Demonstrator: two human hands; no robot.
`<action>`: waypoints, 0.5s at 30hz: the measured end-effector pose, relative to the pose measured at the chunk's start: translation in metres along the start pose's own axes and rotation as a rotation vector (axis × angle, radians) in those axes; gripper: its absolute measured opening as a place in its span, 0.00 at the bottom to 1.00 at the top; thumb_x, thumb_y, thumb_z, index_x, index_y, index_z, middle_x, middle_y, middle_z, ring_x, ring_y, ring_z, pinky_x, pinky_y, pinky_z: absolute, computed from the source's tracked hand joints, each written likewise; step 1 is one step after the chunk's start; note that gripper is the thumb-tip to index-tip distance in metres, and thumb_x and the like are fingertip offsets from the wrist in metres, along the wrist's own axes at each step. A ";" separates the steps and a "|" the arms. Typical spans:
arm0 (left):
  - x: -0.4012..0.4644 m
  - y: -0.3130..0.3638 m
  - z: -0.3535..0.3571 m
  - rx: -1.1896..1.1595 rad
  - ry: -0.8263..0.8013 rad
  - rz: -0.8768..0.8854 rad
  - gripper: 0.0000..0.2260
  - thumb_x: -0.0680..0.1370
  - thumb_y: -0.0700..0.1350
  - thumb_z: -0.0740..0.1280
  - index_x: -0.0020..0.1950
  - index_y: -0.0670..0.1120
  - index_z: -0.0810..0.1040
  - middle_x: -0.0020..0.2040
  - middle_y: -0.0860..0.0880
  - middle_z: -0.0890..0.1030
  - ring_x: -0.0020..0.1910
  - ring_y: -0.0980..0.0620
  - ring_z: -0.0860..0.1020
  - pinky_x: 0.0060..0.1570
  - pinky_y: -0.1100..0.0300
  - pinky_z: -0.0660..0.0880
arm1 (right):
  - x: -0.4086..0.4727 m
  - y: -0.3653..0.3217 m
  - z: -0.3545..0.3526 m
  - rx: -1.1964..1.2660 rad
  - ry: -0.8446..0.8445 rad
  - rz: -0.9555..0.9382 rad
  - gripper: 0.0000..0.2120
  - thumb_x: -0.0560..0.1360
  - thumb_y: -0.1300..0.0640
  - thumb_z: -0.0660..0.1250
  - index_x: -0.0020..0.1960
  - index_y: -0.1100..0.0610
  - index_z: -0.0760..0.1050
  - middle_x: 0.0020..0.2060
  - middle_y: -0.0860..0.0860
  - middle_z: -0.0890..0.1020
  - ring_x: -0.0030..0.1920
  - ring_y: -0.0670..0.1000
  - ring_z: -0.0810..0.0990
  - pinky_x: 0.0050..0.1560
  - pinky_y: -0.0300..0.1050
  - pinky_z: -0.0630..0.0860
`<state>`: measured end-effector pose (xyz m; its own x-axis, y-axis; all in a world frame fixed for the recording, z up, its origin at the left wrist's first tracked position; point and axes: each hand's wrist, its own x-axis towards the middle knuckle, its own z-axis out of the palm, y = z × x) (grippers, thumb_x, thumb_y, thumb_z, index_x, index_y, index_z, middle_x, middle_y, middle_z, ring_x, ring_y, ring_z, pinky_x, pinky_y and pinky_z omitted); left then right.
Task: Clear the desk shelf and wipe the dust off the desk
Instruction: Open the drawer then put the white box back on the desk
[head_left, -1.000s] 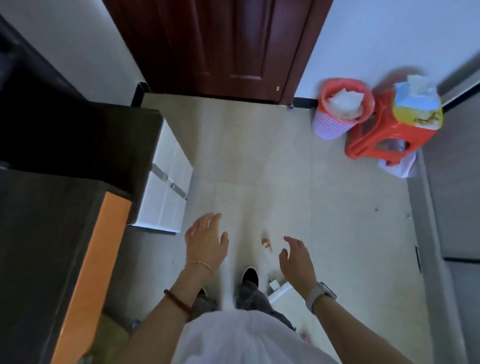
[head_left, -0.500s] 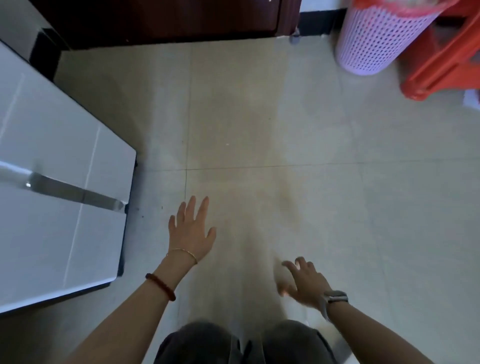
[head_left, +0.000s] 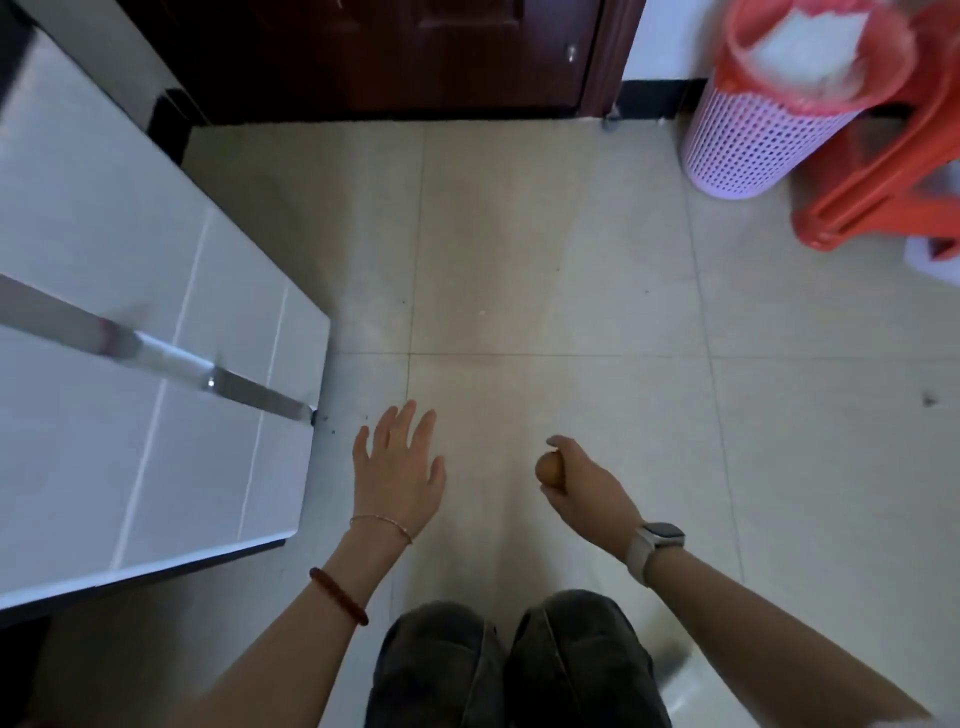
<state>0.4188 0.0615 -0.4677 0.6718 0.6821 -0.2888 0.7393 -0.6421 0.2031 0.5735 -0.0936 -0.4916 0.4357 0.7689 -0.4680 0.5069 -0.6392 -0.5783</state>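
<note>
Half a second ago my right hand (head_left: 582, 486) reached empty for the floor (head_left: 571, 260); now it grips a small brown ball (head_left: 549, 469). My left hand (head_left: 397, 467) hovers palm down, fingers spread, holding nothing.

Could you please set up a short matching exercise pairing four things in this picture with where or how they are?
Things:
1. left hand
2. right hand
3. pink basket
4. white cabinet

States:
A. far right, lined with a red bag
B. open, fingers spread, empty
C. left side, metal handle across its front
D. closed around a small brown ball

Pairs: 1-B, 2-D, 3-A, 4-C
</note>
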 end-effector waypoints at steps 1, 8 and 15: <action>-0.011 0.005 -0.027 -0.011 0.052 0.011 0.21 0.75 0.46 0.62 0.68 0.44 0.68 0.69 0.41 0.68 0.69 0.42 0.65 0.66 0.41 0.59 | -0.010 -0.030 -0.023 0.043 0.013 -0.004 0.21 0.75 0.58 0.63 0.66 0.57 0.62 0.53 0.56 0.78 0.50 0.58 0.78 0.47 0.47 0.72; -0.124 0.007 -0.276 -0.163 0.341 -0.218 0.15 0.72 0.44 0.66 0.58 0.43 0.77 0.56 0.42 0.80 0.56 0.41 0.77 0.54 0.44 0.72 | -0.109 -0.258 -0.157 0.079 -0.029 -0.267 0.24 0.75 0.56 0.65 0.69 0.54 0.63 0.58 0.54 0.74 0.54 0.54 0.75 0.54 0.42 0.70; -0.278 -0.045 -0.405 -0.238 0.476 -0.680 0.17 0.72 0.45 0.62 0.59 0.44 0.76 0.58 0.42 0.77 0.57 0.38 0.75 0.54 0.41 0.71 | -0.207 -0.436 -0.172 0.002 -0.248 -0.598 0.32 0.76 0.65 0.60 0.74 0.58 0.48 0.60 0.59 0.68 0.57 0.57 0.72 0.58 0.43 0.69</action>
<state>0.2178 0.0423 -0.0176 -0.0115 0.9999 -0.0066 0.9424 0.0130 0.3341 0.3904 0.0237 -0.0275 -0.1061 0.9730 -0.2052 0.6075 -0.1000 -0.7880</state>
